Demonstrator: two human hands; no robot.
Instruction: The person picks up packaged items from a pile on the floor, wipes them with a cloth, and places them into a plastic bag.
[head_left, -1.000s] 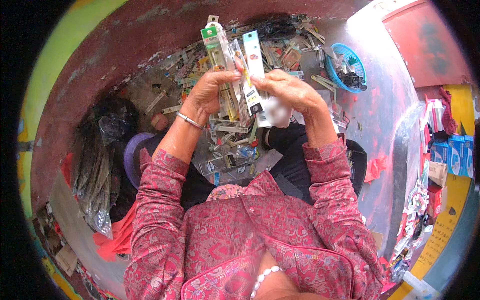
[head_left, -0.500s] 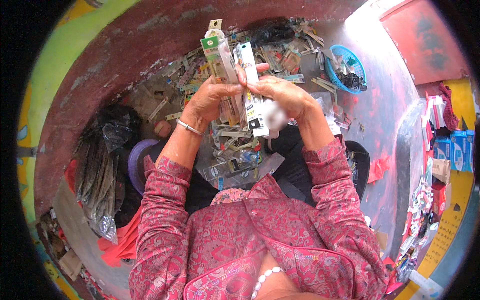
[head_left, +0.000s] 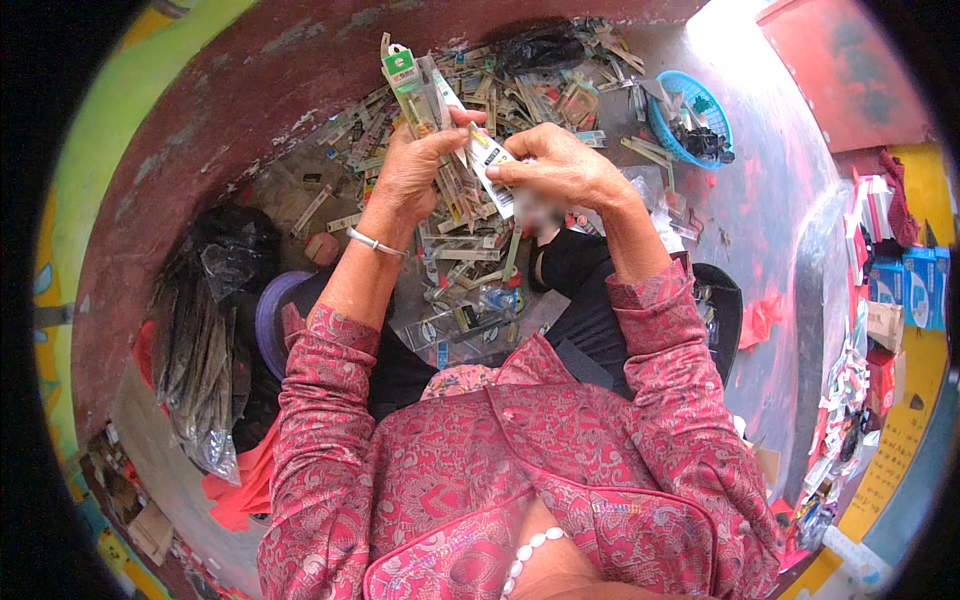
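Observation:
Held up over the floor, my left hand (head_left: 408, 172) is closed round several slim clear plastic packets, one with a green header (head_left: 399, 64). A long white printed packet (head_left: 492, 158) slants down from this bunch toward the right. Its lower end is pinched between the thumb and fingers of my right hand (head_left: 565, 170). The left thumb lies across the packets. What is inside them is too small to make out. A blurred patch just below the right hand hides part of the view.
Below and beyond my hands, a heap of similar slim packets (head_left: 470, 254) covers the floor. A blue basket (head_left: 727, 125) with dark items stands at the far right. Black plastic bags (head_left: 240, 250) lie at left, beside a purple round rim (head_left: 270, 330). Boxes (head_left: 915, 288) line the right side.
The packets have shifted a little left, and the white one now tilts more. My right hand has moved from its upper part to a pinch near its lower end.

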